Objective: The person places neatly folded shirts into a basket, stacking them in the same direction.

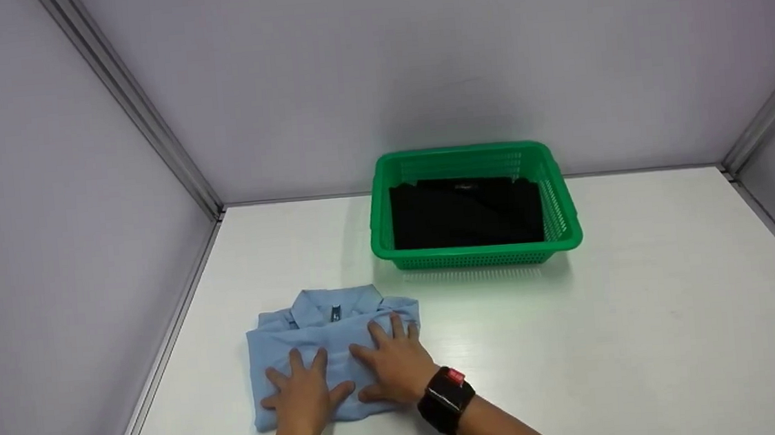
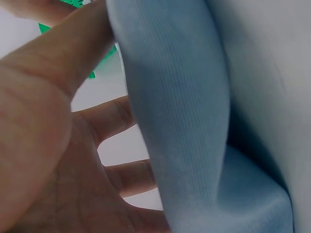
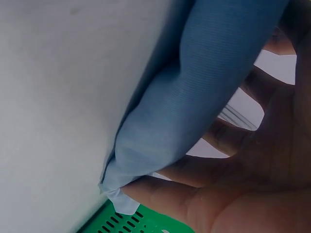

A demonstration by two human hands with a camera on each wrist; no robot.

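A light blue collared shirt lies folded into a rough rectangle on the white table, its collar toward the back and a dark label showing inside the neck. My left hand rests on the shirt's left part with fingers spread. On the right part lies my right hand, its fingers also spread over the cloth. Both wrist views show the thick folded edge of the shirt close up, with the left palm and the right palm beside it. Neither hand curls round the fabric.
Behind and to the right of the shirt stands a green plastic basket with folded black clothing in it. The white table meets grey walls at the back and sides. Each wrist wears a black band.
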